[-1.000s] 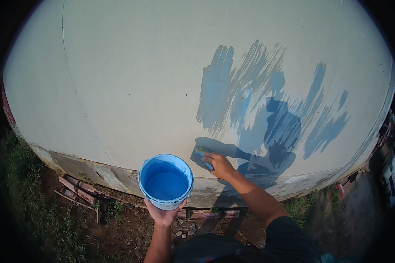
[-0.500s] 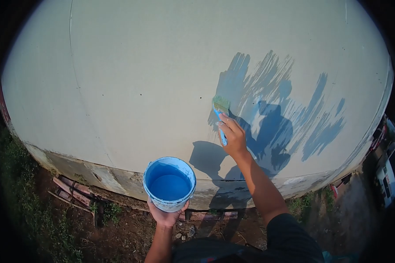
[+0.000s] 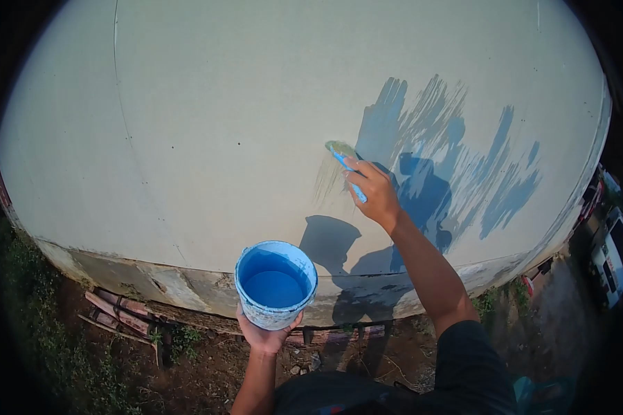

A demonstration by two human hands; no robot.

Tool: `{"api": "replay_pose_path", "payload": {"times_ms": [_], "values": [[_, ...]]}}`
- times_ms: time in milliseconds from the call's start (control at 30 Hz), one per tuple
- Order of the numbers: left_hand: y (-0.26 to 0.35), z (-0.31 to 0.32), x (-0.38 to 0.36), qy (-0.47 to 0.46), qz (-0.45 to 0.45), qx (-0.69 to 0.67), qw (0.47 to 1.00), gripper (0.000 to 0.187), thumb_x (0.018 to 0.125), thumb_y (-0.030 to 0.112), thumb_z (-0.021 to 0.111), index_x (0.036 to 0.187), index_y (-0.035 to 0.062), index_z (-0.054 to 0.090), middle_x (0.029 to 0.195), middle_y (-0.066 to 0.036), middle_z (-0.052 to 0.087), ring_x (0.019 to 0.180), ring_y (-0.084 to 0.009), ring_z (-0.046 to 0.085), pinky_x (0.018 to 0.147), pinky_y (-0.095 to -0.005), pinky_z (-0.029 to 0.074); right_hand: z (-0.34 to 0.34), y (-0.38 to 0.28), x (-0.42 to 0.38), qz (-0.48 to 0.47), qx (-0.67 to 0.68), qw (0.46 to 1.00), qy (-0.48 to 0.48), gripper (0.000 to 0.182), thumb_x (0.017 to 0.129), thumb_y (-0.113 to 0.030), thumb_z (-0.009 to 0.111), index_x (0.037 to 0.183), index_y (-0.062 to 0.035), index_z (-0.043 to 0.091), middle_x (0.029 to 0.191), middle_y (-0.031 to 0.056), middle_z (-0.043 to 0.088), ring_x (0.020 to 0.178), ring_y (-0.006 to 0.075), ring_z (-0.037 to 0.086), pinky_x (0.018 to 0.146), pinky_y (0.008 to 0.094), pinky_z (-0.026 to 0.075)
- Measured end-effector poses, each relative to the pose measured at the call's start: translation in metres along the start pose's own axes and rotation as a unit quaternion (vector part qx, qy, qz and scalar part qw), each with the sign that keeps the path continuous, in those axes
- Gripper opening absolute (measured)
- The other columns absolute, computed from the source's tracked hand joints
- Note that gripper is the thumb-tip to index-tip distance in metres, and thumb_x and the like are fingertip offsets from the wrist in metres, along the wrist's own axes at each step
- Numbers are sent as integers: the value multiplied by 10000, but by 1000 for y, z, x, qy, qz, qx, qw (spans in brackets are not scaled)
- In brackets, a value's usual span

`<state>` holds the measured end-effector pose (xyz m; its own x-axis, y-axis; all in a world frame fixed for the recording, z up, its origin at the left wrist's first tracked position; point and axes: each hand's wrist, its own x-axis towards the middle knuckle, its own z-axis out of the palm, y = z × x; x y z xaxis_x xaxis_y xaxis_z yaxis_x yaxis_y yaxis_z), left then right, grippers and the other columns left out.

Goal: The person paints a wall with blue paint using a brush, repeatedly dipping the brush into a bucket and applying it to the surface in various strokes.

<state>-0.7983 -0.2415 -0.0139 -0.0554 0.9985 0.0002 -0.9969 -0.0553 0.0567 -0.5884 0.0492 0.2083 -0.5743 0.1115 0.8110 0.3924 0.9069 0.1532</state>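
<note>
My right hand (image 3: 375, 187) is closed around the blue handle of a paintbrush (image 3: 347, 168), its pale bristles pressed against the off-white wall (image 3: 208, 104). Streaks of blue paint (image 3: 381, 121) cover the wall up and to the right of the brush, and faint thin strokes show just below the bristles. From below, my left hand (image 3: 266, 335) holds up a paint-smeared bucket (image 3: 275, 285), tilted a little so that blue paint shows inside. Most of the left fingers are hidden behind the bucket.
My shadow (image 3: 422, 194) falls across the painted patch. Along the wall's foot runs a worn, stained base (image 3: 187, 287). Wooden pieces (image 3: 121, 311) lie on the soil at lower left, near green plants (image 3: 34, 311). A white vehicle (image 3: 612, 256) stands at far right.
The brush has moved left off the main blue patch, leaving thin faint strokes on bare wall. The bucket sits slightly further right and higher in view.
</note>
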Motion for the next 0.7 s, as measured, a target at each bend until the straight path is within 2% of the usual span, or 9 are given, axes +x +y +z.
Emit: {"api": "replay_pose_path", "payload": {"times_ms": [33, 100, 133, 200, 367, 433, 533, 600, 700], "values": [[2, -1, 1, -1, -2, -1, 1000, 921, 999, 758, 490, 1695, 165, 374, 1675, -216, 445, 1430, -511, 539, 1080, -705, 532, -9, 1, 16, 1, -2, 1000, -1, 320, 821, 58, 820, 1125, -32, 777, 1363, 147, 717, 1283, 353, 706, 1010, 461, 626], [5, -3, 1, -11, -15, -11, 1000, 909, 1002, 752, 493, 1691, 171, 379, 1669, -212, 450, 1435, -505, 537, 1075, -708, 534, -19, -1, 35, 3, -77, 991, 107, 310, 817, 69, 813, 1107, -32, 775, 1340, 154, 716, 1276, 372, 706, 1006, 458, 630], [7, -3, 1, -14, -16, -11, 1000, 909, 1002, 752, 493, 1691, 171, 379, 1669, -212, 450, 1435, -505, 537, 1075, -708, 534, -14, -4, 34, 1, -78, 991, 108, 310, 817, 69, 813, 1107, -32, 775, 1340, 154, 716, 1276, 372, 706, 1006, 458, 630], [12, 0, 0, -15, -10, -2, 1000, 898, 1002, 749, 499, 1685, 177, 387, 1662, -206, 458, 1438, -497, 537, 1069, -710, 537, 10, -15, 19, 52, -20, 996, 68, 329, 800, 75, 820, 1107, -32, 769, 1325, 162, 711, 1269, 392, 706, 1002, 466, 628], [23, 2, -4, -12, -15, 2, 1000, 884, 1003, 738, 506, 1680, 181, 394, 1669, -198, 450, 1444, -483, 537, 1064, -709, 539, 88, -60, -70, 50, 11, 998, -35, 386, 770, 80, 837, 1134, -17, 754, 1280, 148, 734, 1232, 385, 717, 985, 472, 625], [26, -4, -8, -5, -17, 11, 1000, 882, 1003, 735, 507, 1680, 181, 394, 1673, -198, 445, 1444, -480, 538, 1064, -708, 539, 98, -73, -86, 114, 151, 963, -191, 260, 855, 43, 806, 1107, -14, 768, 1269, 142, 754, 1175, 375, 735, 966, 460, 627], [31, -4, -7, -11, -20, 2, 1000, 880, 1002, 735, 497, 1680, 183, 395, 1681, -195, 439, 1449, -478, 535, 1066, -711, 537, 90, -63, -77, 97, 108, 974, -174, 238, 865, 25, 818, 1095, -14, 771, 1282, 134, 758, 1154, 370, 740, 957, 458, 627], [31, -2, -12, -6, -18, -30, 999, 884, 1015, 748, 437, 1696, 188, 366, 1695, -201, 408, 1480, -476, 501, 1073, -731, 525, 68, -42, -48, 100, 83, 983, -130, 230, 865, 36, 818, 1084, -18, 778, 1287, 134, 759, 1129, 376, 743, 943, 456, 627], [34, -12, -12, -7, -16, -11, 1000, 884, 1016, 746, 435, 1697, 188, 365, 1698, -201, 405, 1486, -475, 497, 1076, -730, 524, 26, -31, 8, 35, 22, 999, -26, 232, 839, 66, 812, 1051, -23, 777, 1266, 154, 755, 1140, 370, 749, 949, 451, 628]]}}
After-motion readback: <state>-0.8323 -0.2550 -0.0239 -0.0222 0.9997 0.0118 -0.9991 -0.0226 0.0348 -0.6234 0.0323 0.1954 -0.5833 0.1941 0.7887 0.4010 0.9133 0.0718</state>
